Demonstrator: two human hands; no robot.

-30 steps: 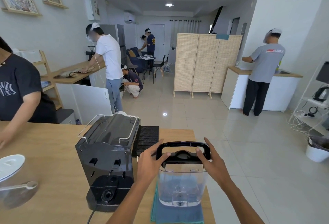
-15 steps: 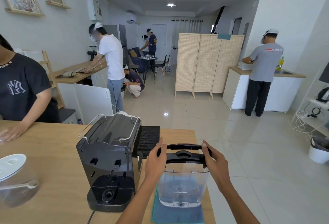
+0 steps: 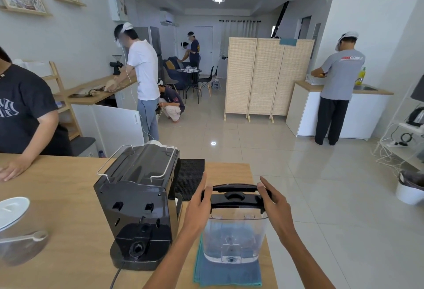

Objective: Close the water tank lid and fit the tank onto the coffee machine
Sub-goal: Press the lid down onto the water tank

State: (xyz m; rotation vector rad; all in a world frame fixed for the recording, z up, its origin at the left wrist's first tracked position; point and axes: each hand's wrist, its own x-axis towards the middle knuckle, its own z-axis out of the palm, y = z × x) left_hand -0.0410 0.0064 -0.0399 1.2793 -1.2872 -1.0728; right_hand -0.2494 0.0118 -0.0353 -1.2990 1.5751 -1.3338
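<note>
Between both hands' grip (image 3: 236, 201): lidded water tank (image 3: 235, 236)

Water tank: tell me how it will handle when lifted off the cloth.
The tank looks like rigid clear plastic, so it should keep its shape. It appears nearly empty, so probably light. Its smooth walls may be slippery; the black lid, gripped by the left hand and right hand, seems the safer hold.

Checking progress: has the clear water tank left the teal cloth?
No. The clear plastic water tank remains on the teal cloth, beside the black coffee machine.
</note>
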